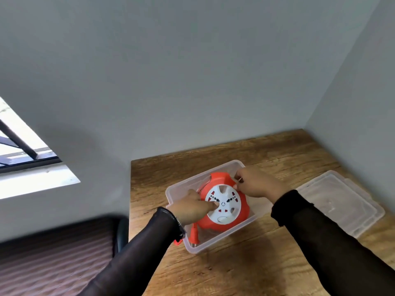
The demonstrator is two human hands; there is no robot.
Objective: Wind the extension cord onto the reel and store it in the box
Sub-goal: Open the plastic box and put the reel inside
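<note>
An orange cord reel (pixel 220 182) with a white socket face lies flat inside a clear plastic box (pixel 177 189) on the wooden table. My left hand (pixel 190 207) rests on the reel's left side with a finger stretched onto the white face. At the reel's far right rim my right hand (pixel 254 182) grips the orange edge. The orange plug (pixel 195 232) and a short piece of cord lie in the box's near left corner, and a bit of cord loops over the box wall.
The clear lid (pixel 339 201) lies flat on the table (pixel 245 272) to the right of the box. Grey walls close the table at the back and right. A dark chair (pixel 64 253) stands left of the table's edge, and a window is at far left.
</note>
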